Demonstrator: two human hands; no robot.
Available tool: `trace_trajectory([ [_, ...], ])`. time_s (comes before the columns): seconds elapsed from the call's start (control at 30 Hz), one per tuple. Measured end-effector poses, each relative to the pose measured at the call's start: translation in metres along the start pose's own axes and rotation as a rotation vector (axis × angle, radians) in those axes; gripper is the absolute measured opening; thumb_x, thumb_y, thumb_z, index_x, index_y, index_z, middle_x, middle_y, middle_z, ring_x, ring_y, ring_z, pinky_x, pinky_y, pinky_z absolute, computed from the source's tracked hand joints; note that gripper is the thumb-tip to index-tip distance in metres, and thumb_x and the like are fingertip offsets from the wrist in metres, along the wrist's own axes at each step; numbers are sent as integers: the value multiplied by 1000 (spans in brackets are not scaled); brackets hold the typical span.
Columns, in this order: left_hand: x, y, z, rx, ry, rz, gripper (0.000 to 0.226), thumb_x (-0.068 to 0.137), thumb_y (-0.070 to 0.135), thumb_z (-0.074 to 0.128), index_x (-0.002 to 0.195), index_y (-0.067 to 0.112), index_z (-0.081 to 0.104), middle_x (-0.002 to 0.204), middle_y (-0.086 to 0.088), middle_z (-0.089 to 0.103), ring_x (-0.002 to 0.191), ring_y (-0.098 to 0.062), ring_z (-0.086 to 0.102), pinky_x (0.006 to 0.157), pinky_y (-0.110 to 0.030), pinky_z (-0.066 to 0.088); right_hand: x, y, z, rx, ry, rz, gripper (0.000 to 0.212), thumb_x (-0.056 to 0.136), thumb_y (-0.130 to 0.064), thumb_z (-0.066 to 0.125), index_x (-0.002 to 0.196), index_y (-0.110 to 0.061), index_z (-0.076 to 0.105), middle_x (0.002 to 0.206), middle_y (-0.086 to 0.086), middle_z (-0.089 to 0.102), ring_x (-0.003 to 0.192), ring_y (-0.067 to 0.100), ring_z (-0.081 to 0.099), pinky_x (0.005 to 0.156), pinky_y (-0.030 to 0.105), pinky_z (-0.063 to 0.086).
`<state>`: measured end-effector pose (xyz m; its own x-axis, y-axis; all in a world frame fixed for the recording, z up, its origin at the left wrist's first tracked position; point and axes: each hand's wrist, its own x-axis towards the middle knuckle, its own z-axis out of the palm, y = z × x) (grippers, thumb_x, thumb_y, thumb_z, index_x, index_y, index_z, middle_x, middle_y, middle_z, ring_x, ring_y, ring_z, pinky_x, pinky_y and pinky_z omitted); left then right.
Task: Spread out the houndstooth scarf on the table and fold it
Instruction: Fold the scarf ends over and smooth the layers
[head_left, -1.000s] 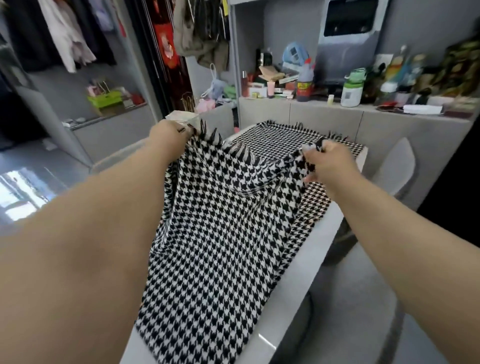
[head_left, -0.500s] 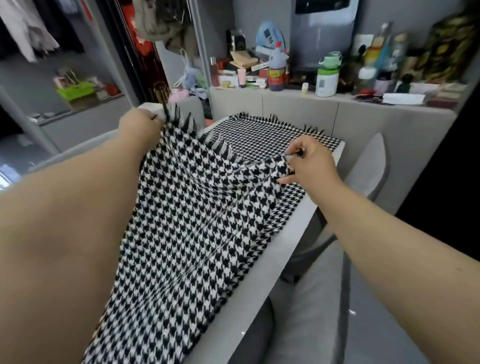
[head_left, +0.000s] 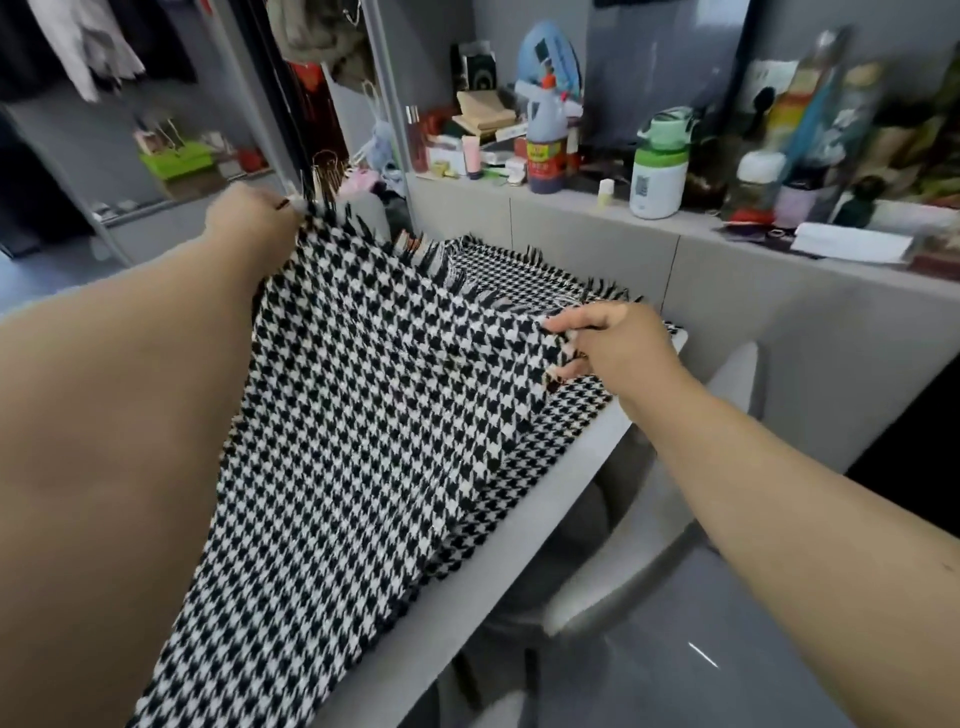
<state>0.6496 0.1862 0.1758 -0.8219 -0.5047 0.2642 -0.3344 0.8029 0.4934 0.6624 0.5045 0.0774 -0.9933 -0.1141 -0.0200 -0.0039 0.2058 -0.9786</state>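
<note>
Head view: left hand and right hand grip scarf corners.

My left hand lifts the scarf corner far left, my right hand pinches the opposite corner over the table. A chair sits right of it, a shelf behind.

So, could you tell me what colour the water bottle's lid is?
Green, clearest in the head view: bottle.
</note>
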Motion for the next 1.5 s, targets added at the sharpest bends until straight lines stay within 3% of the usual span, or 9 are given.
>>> trace_trajectory([
  [0.1, 29, 34, 23, 13, 8, 26, 36, 99, 35, 50, 87, 3, 60, 86, -17, 57, 78, -27, 52, 79, -40, 49, 40, 1, -23, 21, 30, 1, 45, 94, 4, 47, 72, -27, 72, 130, 8, 61, 46, 11, 66, 83, 53, 53],
  [0.27, 89, 92, 56, 69, 44, 99, 42, 100, 33, 49, 98, -6, 65, 97, -26, 59, 91, -35, 58, 78, -39, 46, 106, -5, -61, 39, 100, 18, 44, 93, 3, 49, 69, -25, 73, 123, 2, 63, 45, 12, 65, 81, 47, 53],
  [0.4, 130, 142, 91, 109, 28, 169, 38, 100, 34, 47, 87, 1, 57, 87, -20, 53, 82, -31, 50, 75, -38, 41, 158, -10, -91, 44, 175, 35, 39, 93, 4, 48, 73, -20, 73, 97, -5, 64, 43, 10, 64, 59, 37, 50],
  [0.5, 156, 169, 125, 119, -18, 179, 44, 101, 35, 46, 83, -4, 55, 86, -24, 53, 80, -33, 51, 76, -37, 42, 191, -1, -110, 62, 204, 63, 39, 91, 6, 47, 74, -18, 73, 80, -10, 60, 40, 10, 63, 76, 44, 50],
  [0.7, 195, 206, 202, 134, -74, 144, 47, 98, 42, 50, 97, -2, 66, 104, -27, 65, 97, -42, 63, 87, -46, 54, 262, 34, -148, -14, 250, 141, 39, 92, 3, 46, 77, -20, 74, 62, -10, 55, 46, 16, 64, 66, 36, 45],
  [0.93, 223, 222, 315, 237, -224, 105, 39, 101, 33, 47, 83, -1, 53, 88, -24, 55, 80, -31, 51, 72, -37, 44, 326, 103, -183, -290, 72, 186, 39, 95, 1, 44, 78, -22, 70, 130, 7, 61, 38, 5, 61, 37, 9, 36],
  [1.27, 241, 205, 432, 472, -346, 192, 39, 103, 22, 40, 111, -8, 65, 117, -29, 62, 110, -40, 55, 94, -40, 42, 372, 184, -182, -606, -221, 270, 40, 94, 5, 40, 119, -12, 67, 124, 10, 65, 66, 13, 64, 38, 6, 34],
  [1.43, 245, 187, 471, 431, -421, 129, 47, 100, 9, 41, 147, 14, 39, 160, -19, 7, 143, -35, 28, 113, -37, 33, 381, 198, -174, -870, -369, 266, 41, 91, 3, 45, 124, -13, 65, 131, 7, 61, 118, 24, 58, 93, 25, 45],
  [1.5, 235, 182, 476, 347, -460, 96, 64, 98, 3, 41, 154, 27, 20, 162, -8, -13, 143, -35, 29, 107, -38, 39, 381, 199, -169, -1056, -416, 256, 31, 87, 1, 48, 105, -10, 71, 110, 8, 68, 102, 25, 64, 82, 28, 52],
])
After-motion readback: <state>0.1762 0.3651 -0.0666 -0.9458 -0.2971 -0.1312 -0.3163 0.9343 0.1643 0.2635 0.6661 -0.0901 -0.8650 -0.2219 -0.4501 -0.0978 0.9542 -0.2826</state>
